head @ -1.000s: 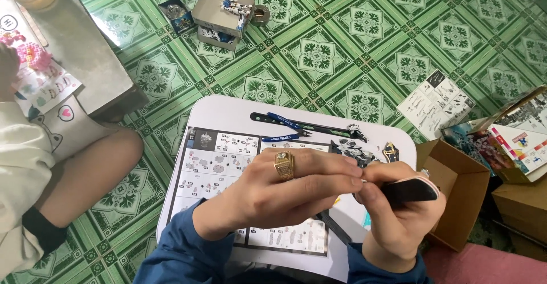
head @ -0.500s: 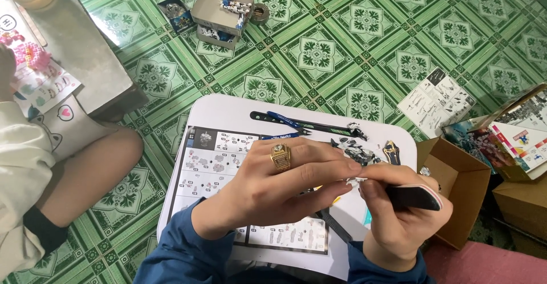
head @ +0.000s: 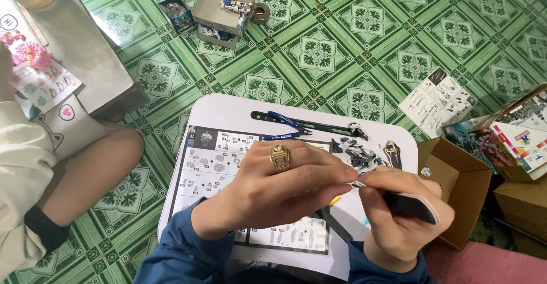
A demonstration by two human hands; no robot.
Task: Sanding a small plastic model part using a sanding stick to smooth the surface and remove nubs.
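My left hand [head: 285,184], with a gold ring on one finger, pinches a tiny pale model part [head: 358,183] at its fingertips. My right hand [head: 399,221] is closed around a flat black sanding stick [head: 411,206], whose tip meets the part. Both hands hover over a printed instruction sheet [head: 219,161] lying on a small white table [head: 228,110]. Blue-handled nippers [head: 288,130] and a heap of dark and white model pieces [head: 359,153] lie on the table beyond my hands.
An open cardboard box [head: 461,181] stands right of the table, with a second instruction sheet [head: 437,98] and colourful boxes [head: 518,133] beyond. A small grey box holding a model figure [head: 219,10] sits on the green tiled floor. Another person's leg [head: 85,170] is at left.
My hands have shifted slightly lower and closer together over the sheet, still holding the part and the stick.
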